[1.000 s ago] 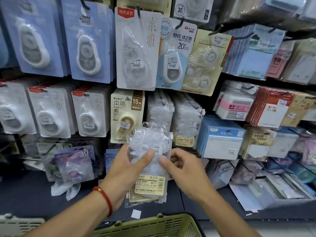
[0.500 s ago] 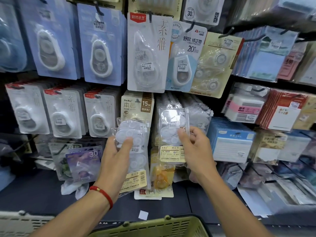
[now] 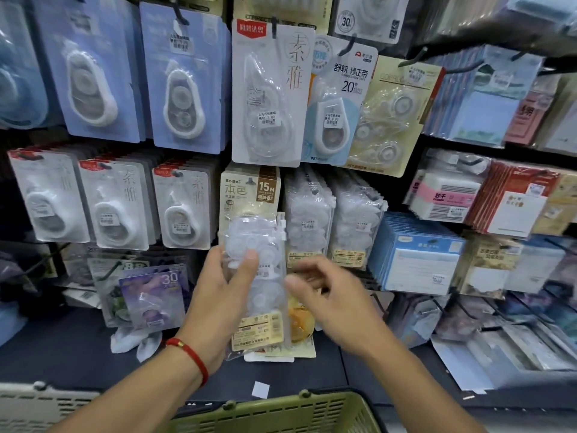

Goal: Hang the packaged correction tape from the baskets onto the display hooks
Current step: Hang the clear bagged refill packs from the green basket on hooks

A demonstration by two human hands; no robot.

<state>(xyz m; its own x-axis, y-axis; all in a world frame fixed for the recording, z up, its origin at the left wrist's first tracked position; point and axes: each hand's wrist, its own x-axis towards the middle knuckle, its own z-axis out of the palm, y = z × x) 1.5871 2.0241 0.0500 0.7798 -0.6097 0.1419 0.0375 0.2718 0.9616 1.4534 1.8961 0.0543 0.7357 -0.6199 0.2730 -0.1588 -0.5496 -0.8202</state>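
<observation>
While the left hand (image 3: 218, 295) grips a clear pack (image 3: 259, 276) of correction tape, thumb across its front, the pack stands upright before the display, overlapping the beige 15M card (image 3: 249, 195). Right hand (image 3: 331, 295) hovers just right of the pack, fingers loosely curled, blurred, holding nothing that can be made out. Matching clear packs (image 3: 307, 214) hang on hooks just beyond. Green basket (image 3: 281, 414) sits near, below both wrists.

Dim, soft light; blurred, curved edges.
</observation>
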